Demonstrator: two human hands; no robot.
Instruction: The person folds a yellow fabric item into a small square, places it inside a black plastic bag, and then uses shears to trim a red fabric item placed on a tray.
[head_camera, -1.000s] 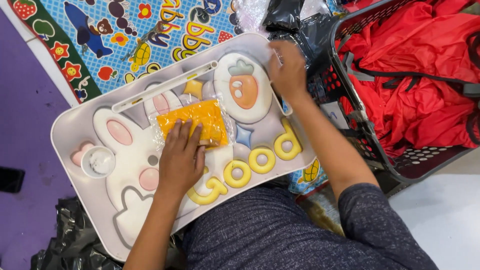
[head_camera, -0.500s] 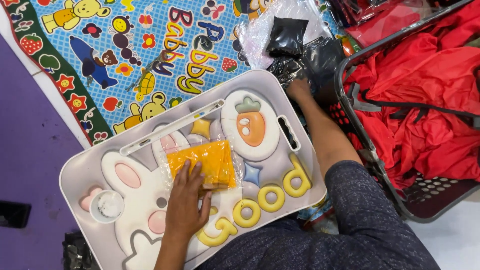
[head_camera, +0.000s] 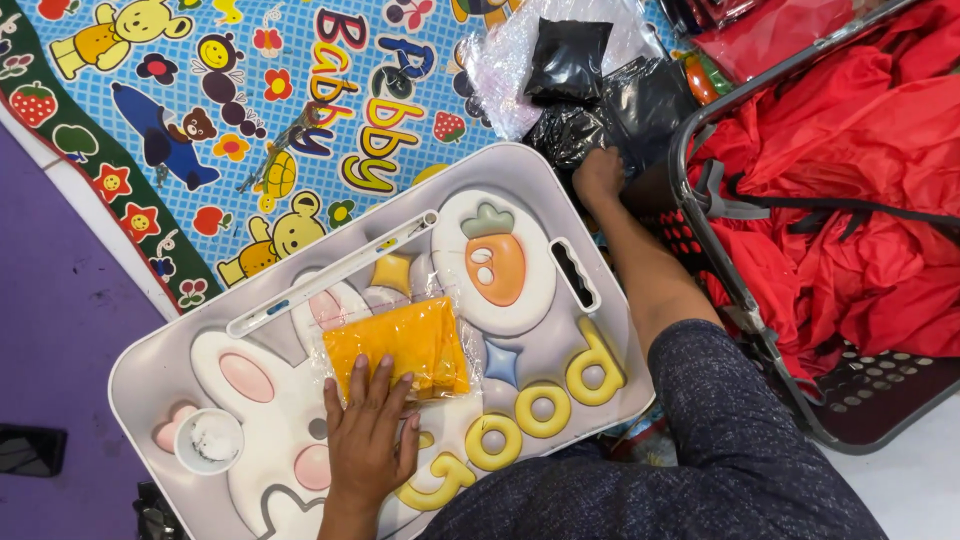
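Looking down from the head camera, the left hand (head_camera: 368, 432) lies flat, palm down, on the white lap tray (head_camera: 150, 370). Its fingers (head_camera: 358, 378) are spread and released, gripping nothing; the fingertips rest on the lower edge of the yellow packet (head_camera: 400, 345), a clear plastic bag filled with orange-yellow material. The packet lies near the middle of the tray, over the printed rabbit figure (head_camera: 255, 395) and just left of the carrot picture (head_camera: 495, 265).

The right hand (head_camera: 600, 175) reaches past the tray's far right edge to the black plastic bags (head_camera: 610, 110) on the floor. Its knuckles are visible and the hand touches the black plastic; whether the fingers are clenched on it cannot be told.

A small round white cup recess (head_camera: 208, 440) sits at the tray's lower left corner. A long white slot (head_camera: 330, 275) runs across the upper part of the tray. The tray rests partly on a blue patterned play mat (head_camera: 200, 120). To the right stands a dark basket (head_camera: 760, 330) holding red cloth (head_camera: 850, 200).
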